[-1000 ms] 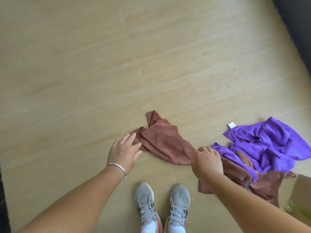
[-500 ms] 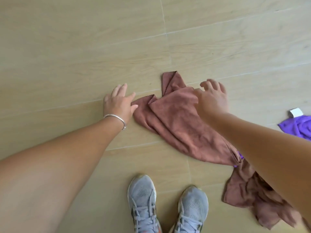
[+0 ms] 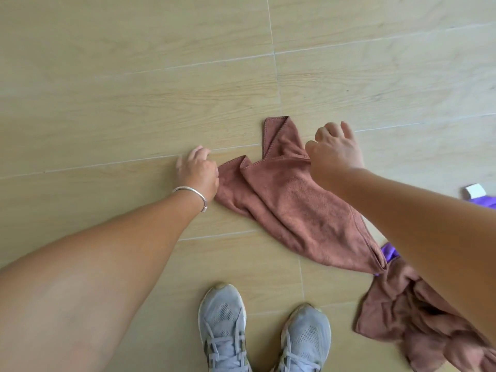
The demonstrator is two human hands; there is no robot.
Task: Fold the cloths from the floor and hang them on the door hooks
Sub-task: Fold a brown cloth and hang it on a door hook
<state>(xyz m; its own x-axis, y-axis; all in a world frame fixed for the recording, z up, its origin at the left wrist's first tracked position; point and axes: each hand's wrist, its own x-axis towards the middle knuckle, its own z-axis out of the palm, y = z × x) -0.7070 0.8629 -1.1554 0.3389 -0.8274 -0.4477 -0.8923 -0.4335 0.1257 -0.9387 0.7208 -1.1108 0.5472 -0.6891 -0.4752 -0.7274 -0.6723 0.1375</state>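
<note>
A brown cloth lies loosely bunched on the wood floor, running from upper left to lower right. My left hand, with a silver bracelet on the wrist, is at the cloth's left corner with its fingers curled at that edge. My right hand is over the cloth's upper right corner. Its thumb pinches the fabric, whose wrinkles run toward it, and its fingers bend down past the edge. A second brown cloth lies crumpled at lower right, partly hidden by my right arm. No door hooks are in view.
Bits of a purple cloth show under my right arm, and at the right edge beside a white tag. My grey shoes stand just below the brown cloth. Bare wood floor stretches to the left and beyond.
The view has dropped closer to the floor. My left fingers went from straight to curled at the cloth's left corner, and my right hand moved from the pile up to the cloth's upper right corner.
</note>
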